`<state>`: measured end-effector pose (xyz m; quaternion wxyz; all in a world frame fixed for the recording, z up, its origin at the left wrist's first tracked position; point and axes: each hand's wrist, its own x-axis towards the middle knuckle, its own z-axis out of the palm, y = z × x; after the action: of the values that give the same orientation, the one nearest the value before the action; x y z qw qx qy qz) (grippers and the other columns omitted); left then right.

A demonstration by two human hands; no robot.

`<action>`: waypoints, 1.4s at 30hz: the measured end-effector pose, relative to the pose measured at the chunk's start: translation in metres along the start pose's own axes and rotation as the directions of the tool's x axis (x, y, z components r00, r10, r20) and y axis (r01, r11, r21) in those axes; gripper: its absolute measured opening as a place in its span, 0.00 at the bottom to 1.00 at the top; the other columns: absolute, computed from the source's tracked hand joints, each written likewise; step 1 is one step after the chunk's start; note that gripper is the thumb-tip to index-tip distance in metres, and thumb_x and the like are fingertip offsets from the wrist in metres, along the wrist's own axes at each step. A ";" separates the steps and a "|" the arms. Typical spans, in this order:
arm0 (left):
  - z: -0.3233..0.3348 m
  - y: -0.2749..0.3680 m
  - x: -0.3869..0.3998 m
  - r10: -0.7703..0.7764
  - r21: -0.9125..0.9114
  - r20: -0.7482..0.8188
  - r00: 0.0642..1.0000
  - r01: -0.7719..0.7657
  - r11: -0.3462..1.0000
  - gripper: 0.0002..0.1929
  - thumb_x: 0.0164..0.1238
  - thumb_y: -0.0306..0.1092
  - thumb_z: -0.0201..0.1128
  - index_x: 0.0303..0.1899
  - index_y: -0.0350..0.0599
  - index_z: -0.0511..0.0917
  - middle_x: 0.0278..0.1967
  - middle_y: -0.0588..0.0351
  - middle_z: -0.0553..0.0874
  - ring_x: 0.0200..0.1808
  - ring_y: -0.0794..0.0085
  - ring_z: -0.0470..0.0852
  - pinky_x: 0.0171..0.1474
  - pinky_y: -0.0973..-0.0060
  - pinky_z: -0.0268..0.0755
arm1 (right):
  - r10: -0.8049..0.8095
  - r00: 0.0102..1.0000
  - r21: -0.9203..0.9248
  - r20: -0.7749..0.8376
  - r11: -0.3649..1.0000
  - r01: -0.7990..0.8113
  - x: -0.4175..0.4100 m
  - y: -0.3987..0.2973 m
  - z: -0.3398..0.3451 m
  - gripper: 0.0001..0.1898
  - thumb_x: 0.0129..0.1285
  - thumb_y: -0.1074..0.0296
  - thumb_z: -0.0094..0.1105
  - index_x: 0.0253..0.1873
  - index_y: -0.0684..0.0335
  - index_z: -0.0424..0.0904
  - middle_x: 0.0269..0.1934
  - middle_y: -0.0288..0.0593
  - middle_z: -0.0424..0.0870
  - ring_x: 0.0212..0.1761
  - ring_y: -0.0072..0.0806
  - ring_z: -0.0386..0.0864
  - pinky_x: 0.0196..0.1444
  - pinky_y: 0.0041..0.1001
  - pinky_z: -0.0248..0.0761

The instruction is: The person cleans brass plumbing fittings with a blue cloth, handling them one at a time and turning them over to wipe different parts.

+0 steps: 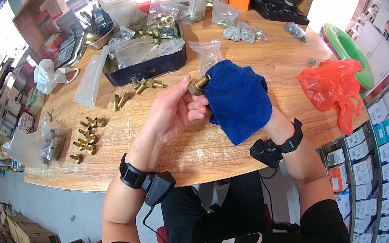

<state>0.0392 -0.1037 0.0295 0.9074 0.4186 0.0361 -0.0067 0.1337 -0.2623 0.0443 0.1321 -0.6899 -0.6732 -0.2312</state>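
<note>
My left hand (pixel 174 111) grips a brass hose-barb fitting (pixel 197 86) by its hex end, between thumb and fingers. The fitting's barbed end points up and to the right, against the edge of a blue cloth (pixel 239 97). That cloth drapes over my right hand (pixel 274 120), so its fingers are hidden and just the heel of the hand and the wrist show. On the wooden table (pixel 184 152), several similar brass fittings (pixel 88 137) lie in a loose group to the left. More brass fittings (pixel 142 86) rest in front of a dark blue tin (pixel 147 68).
Clear plastic bags and brass parts fill the tin. An empty zip bag (pixel 207 51) lies behind the cloth. A bag of dark fittings (pixel 51 142) sits at the left, a red plastic bag (pixel 330 89) at the right. Shelves of boxes (pixel 361 169) stand beside the table.
</note>
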 end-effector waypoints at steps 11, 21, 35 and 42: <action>0.008 -0.006 0.001 0.236 0.074 0.015 0.972 -0.236 0.969 0.11 0.64 0.37 0.53 0.39 0.37 0.73 0.30 0.54 0.80 0.30 0.74 0.80 0.36 0.79 0.75 | 0.101 0.982 -0.036 -0.158 0.993 -0.108 0.007 0.001 0.004 0.15 0.34 0.63 0.63 0.31 0.55 0.74 0.30 0.42 0.75 0.32 0.39 0.74 0.29 0.34 0.67; 0.005 -0.003 -0.002 0.286 0.441 0.043 0.957 -0.275 0.854 0.10 0.60 0.34 0.57 0.37 0.37 0.74 0.29 0.55 0.81 0.28 0.76 0.80 0.32 0.81 0.74 | 0.050 0.998 0.045 0.026 0.998 -0.051 0.003 0.006 0.005 0.08 0.47 0.63 0.54 0.30 0.59 0.75 0.29 0.42 0.75 0.32 0.34 0.73 0.29 0.32 0.63; -0.004 0.002 0.000 -0.019 -0.063 0.086 0.996 0.024 0.998 0.21 0.67 0.47 0.44 0.39 0.34 0.72 0.27 0.51 0.80 0.26 0.72 0.80 0.29 0.84 0.75 | 0.063 0.985 0.015 -0.158 0.998 -0.061 0.007 0.004 0.000 0.14 0.46 0.64 0.56 0.39 0.60 0.75 0.39 0.46 0.76 0.39 0.38 0.74 0.36 0.35 0.66; 0.006 0.000 -0.001 0.113 0.082 0.007 0.994 -0.113 0.990 0.15 0.67 0.40 0.47 0.42 0.37 0.71 0.32 0.48 0.80 0.30 0.71 0.80 0.35 0.81 0.76 | 0.052 0.984 -0.011 -0.169 0.998 -0.055 0.005 0.000 -0.002 0.13 0.48 0.64 0.56 0.40 0.58 0.75 0.38 0.44 0.76 0.39 0.39 0.74 0.37 0.35 0.67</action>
<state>0.0388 -0.1079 0.0334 0.8885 0.4568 0.0111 0.0426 0.1331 -0.2590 0.0488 0.1891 -0.6866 -0.6391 -0.2905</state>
